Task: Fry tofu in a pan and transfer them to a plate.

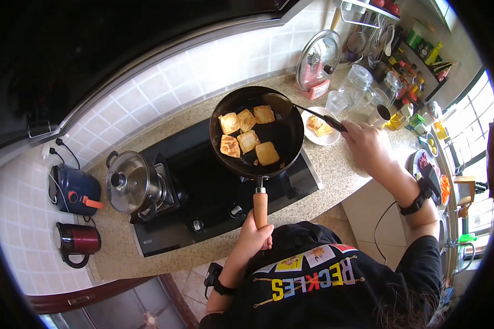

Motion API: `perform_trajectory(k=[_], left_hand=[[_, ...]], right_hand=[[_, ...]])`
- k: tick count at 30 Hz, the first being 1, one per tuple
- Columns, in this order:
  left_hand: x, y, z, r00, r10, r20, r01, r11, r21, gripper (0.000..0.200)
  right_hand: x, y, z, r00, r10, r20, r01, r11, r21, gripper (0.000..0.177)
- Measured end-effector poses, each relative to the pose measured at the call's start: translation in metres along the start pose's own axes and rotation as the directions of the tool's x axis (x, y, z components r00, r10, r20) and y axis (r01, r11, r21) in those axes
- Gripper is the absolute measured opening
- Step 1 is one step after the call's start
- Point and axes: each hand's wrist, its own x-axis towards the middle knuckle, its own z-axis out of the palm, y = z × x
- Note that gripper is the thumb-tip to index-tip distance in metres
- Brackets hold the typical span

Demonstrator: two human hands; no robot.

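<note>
My left hand [256, 236] is wrapped round the wooden handle [260, 205] of a dark frying pan [219, 118] on the stove. Several browned square slices that look like fried tofu [248, 141] lie spread over the pan's bottom. My right hand [366, 143] grips the black handle of a spatula [318, 113], whose dark blade reaches over the pan's right inner side. Beneath the spatula, just right of the pan, a white plate [325, 141] holds a few browned pieces [318, 126].
A lidded steel pot [130, 189] stands on the left burner of the black stove [173, 236]. Farther left are a dark blue appliance [77, 189] and a red kettle [85, 239]. A glass lid [318, 57], glass jugs [357, 85] and a cup [380, 115] stand at the right.
</note>
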Motion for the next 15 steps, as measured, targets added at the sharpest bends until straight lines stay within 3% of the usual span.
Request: perform_trajectory(k=[1,5,7,11,13,15], left_hand=[[0.0,0.0,0.0,1.0,-0.002,0.001,0.002,1.0,0.003,0.046],[-0.002,0.001,0.0,1.0,0.006,0.001,-0.006,1.0,0.0,0.045],[-0.002,0.002,-0.001,1.0,0.019,0.022,-0.019,1.0,-0.007,0.043],[0.0,-0.003,-0.002,0.999,0.03,0.016,-0.029,0.999,-0.029,0.041],[0.001,-0.004,-0.002,0.999,0.037,0.024,-0.036,0.999,-0.03,0.042],[-0.001,-0.002,-0.001,0.999,0.039,0.022,-0.038,0.999,-0.035,0.043]], right_hand=[[0.003,-0.004,0.0,0.999,-0.013,0.032,0.016,0.994,-0.111,0.02],[0.015,-0.011,0.011,0.989,-0.144,-0.006,0.14,0.965,-0.222,0.024],[0.022,-0.013,0.015,0.986,-0.153,0.073,0.168,0.938,-0.303,0.02],[0.036,-0.01,0.0,0.978,-0.092,0.186,0.137,0.96,-0.246,0.014],[0.036,-0.005,-0.006,0.988,-0.147,0.051,0.156,0.952,-0.264,0.01],[0.035,-0.017,-0.017,0.988,-0.143,0.066,0.156,0.948,-0.279,0.011]])
